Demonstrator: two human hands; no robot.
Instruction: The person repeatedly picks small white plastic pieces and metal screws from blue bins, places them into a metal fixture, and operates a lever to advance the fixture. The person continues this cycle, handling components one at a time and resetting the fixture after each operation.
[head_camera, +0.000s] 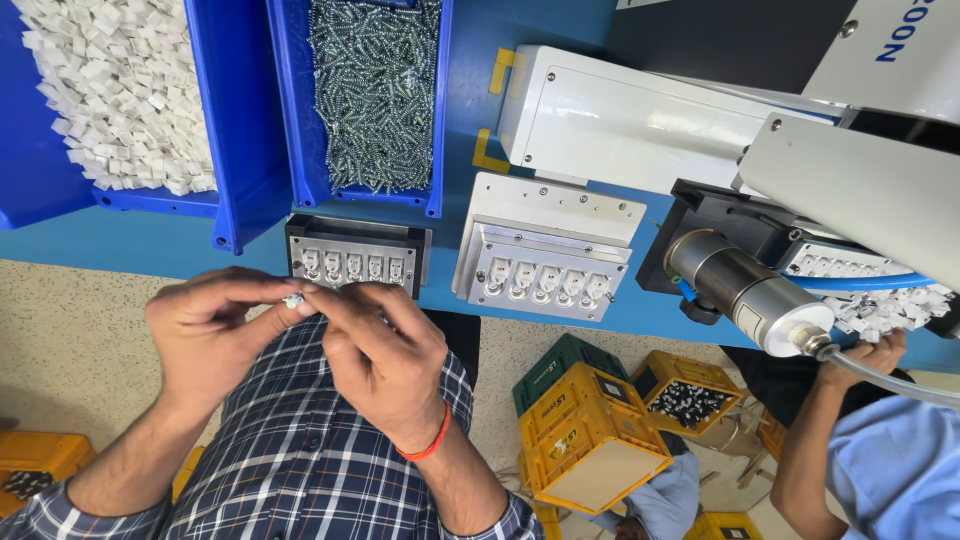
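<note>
My left hand (205, 325) and my right hand (380, 350) meet in front of my chest, their fingertips pinched together on one small white part (293, 299). Just beyond the fingers, at the edge of the blue bench, sits a dark fixture (352, 255) with a row of white parts in its slots. To its right lies a white fixture (540, 255) with another row of seated parts. A red band circles my right wrist.
A blue bin of small white parts (120, 90) and a blue bin of screws (375, 95) stand at the back. A white machine (640, 125) and a metal cylinder (745, 290) fill the right. A co-worker's hand (865, 365) is at the right; yellow crates (590, 435) sit on the floor.
</note>
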